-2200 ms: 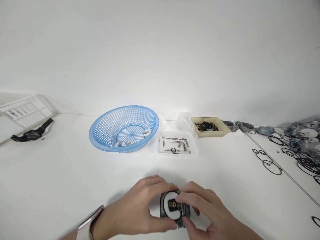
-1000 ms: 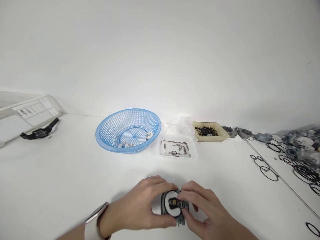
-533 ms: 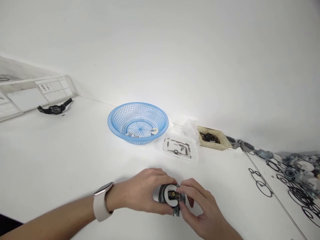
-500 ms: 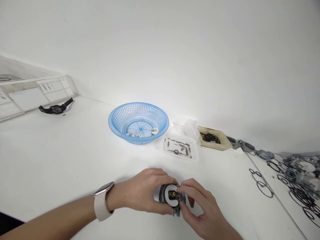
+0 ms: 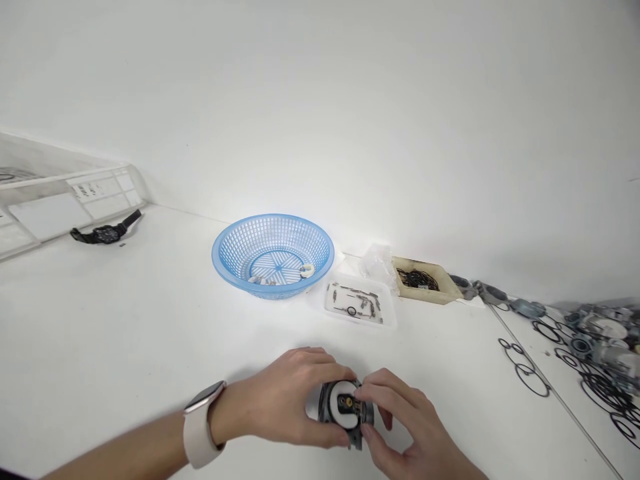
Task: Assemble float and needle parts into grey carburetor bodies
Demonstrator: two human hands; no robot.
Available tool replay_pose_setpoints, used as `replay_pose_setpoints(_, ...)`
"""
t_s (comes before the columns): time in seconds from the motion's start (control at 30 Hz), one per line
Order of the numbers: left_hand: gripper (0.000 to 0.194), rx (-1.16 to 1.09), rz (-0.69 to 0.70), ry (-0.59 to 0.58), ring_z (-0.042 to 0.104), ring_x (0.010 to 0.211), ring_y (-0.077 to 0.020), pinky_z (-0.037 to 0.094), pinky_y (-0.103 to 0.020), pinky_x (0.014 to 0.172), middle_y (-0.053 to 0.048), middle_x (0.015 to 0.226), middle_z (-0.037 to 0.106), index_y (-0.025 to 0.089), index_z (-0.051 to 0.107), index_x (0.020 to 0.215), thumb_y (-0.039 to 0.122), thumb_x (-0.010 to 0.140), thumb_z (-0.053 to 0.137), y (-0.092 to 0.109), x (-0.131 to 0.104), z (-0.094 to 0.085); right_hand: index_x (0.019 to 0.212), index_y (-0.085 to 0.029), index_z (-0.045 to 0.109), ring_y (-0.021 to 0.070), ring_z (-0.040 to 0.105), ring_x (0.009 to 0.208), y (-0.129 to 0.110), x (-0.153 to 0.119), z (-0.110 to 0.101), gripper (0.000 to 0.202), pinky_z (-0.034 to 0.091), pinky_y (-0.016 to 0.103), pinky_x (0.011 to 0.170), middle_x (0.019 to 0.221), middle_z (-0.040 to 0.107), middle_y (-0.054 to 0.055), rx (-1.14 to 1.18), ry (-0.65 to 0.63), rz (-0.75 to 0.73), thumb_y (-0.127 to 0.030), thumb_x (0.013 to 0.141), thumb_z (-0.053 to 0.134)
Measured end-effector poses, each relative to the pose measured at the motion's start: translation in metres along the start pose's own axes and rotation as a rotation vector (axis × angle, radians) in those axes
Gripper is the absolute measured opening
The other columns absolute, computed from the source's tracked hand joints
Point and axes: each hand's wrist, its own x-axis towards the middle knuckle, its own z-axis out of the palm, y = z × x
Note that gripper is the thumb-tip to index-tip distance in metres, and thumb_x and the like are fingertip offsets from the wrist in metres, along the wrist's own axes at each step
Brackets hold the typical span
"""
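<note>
A round dark grey housing (image 5: 326, 408) with a white C-shaped insert (image 5: 339, 417) and a small brass-coloured part at its centre is held low in the view. My left hand (image 5: 290, 399) wraps its thumb and fingers around the left side of the housing. At its right edge, my right hand (image 5: 407, 420) pinches with thumb and fingertips at a dark part of the housing; the exact contact is partly hidden by the fingers. A watch with a pale strap (image 5: 200, 433) is on my left wrist.
Beyond the hands stand a blue basket (image 5: 323, 263) holding a few white pieces, a white tray (image 5: 387, 313) of small metal parts, and a cream bin (image 5: 453, 291) of black rings. Loose black O-rings (image 5: 533, 380) and grey parts (image 5: 600, 330) lie right. A black wristwatch (image 5: 107, 233) lies left.
The whole scene sits slightly lower in the view. Both hands keep their hold on the housing, with hardly any change in the fingers.
</note>
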Motion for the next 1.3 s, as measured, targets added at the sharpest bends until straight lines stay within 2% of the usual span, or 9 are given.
replay_pose_setpoints(0.13, 0.054, -0.014, 0.005, -0.007, 0.069, 0.087, -0.0233, 0.051, -0.034, 0.083, -0.002, 0.098, 0.074, 0.025, 0.069, 0.125, 0.045, 0.079, 0.086, 0.0018, 0.0007, -0.0027, 0.122, -0.025, 0.061, 0.0118, 0.057, 0.06, 0.0002, 0.0031, -0.0005, 0.04, 0.055, 0.023, 0.055, 0.096, 0.068, 0.003, 0.035, -0.004, 0.009, -0.005, 0.088, 0.055)
replay_pose_setpoints(0.4, 0.051, -0.023, -0.005, -0.026, 0.068, 0.087, -0.0232, 0.051, -0.034, 0.085, -0.003, 0.096, 0.073, 0.023, 0.069, 0.124, 0.044, 0.08, 0.085, 0.0016, 0.0028, -0.0031, 0.125, -0.024, 0.059, 0.0133, 0.059, 0.067, 0.0037, -0.0016, -0.0017, 0.039, 0.054, 0.024, 0.056, 0.1, 0.068, 0.005, 0.06, -0.044, 0.035, -0.004, 0.092, 0.055)
replay_pose_setpoints(0.67, 0.054, -0.046, -0.033, -0.042, 0.069, 0.091, -0.024, 0.052, -0.036, 0.087, -0.003, 0.1, 0.074, 0.025, 0.067, 0.128, 0.043, 0.081, 0.086, 0.0038, 0.0017, -0.0057, 0.125, -0.024, 0.06, 0.0155, 0.064, 0.074, 0.0005, -0.0001, -0.0042, 0.043, 0.052, 0.024, 0.055, 0.097, 0.067, 0.005, 0.08, -0.045, 0.042, -0.003, 0.088, 0.055)
replay_pose_setpoints(1.03, 0.042, -0.054, -0.046, -0.059, 0.07, 0.091, -0.023, 0.052, -0.034, 0.085, -0.001, 0.102, 0.074, 0.027, 0.067, 0.122, 0.04, 0.085, 0.083, 0.0052, 0.0043, -0.006, 0.125, -0.023, 0.059, 0.0135, 0.062, 0.074, 0.0006, 0.0002, -0.0057, 0.042, 0.051, 0.023, 0.058, 0.1, 0.069, 0.005, 0.068, -0.028, 0.044, -0.004, 0.087, 0.058)
replay_pose_setpoints(1.3, 0.047, -0.086, -0.066, -0.083, 0.068, 0.094, -0.0231, 0.051, -0.035, 0.087, -0.001, 0.102, 0.073, 0.028, 0.065, 0.129, 0.039, 0.086, 0.082, 0.0047, 0.0049, -0.0074, 0.125, -0.022, 0.059, 0.0124, 0.061, 0.072, -0.0016, 0.0021, -0.0056, 0.044, 0.051, 0.022, 0.058, 0.098, 0.068, 0.004, 0.112, -0.017, 0.035, -0.001, 0.086, 0.058)
